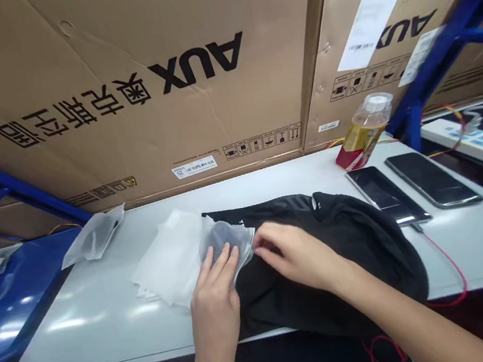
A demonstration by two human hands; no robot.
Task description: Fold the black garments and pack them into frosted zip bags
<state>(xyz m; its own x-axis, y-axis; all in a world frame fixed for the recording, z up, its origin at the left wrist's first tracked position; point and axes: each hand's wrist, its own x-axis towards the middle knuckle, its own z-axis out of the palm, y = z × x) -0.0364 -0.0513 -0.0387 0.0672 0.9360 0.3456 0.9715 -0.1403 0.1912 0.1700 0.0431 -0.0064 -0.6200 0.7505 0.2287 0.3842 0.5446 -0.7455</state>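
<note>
A frosted plastic bag (221, 235) with a dark, rounded item inside lies on the shelf top. My left hand (216, 304) rests flat on it, fingers stretched out. At the bag's right edge, thumb and forefinger of my right hand (294, 254) are pinched together on its corner. Several whitish frosted bags (174, 259) are stacked loosely just to the left, partly under this one. Black cloth (345, 250), seemingly a garment, is bunched beneath my right wrist.
Large AUX cartons (116, 55) stand behind the white surface (108, 319). Another frosted bag (96, 234) lies at the left. On the right are a drink bottle (365, 133) and two phones, one (387, 193) with a red cable (448, 263). Blue posts (440, 63) flank the surface.
</note>
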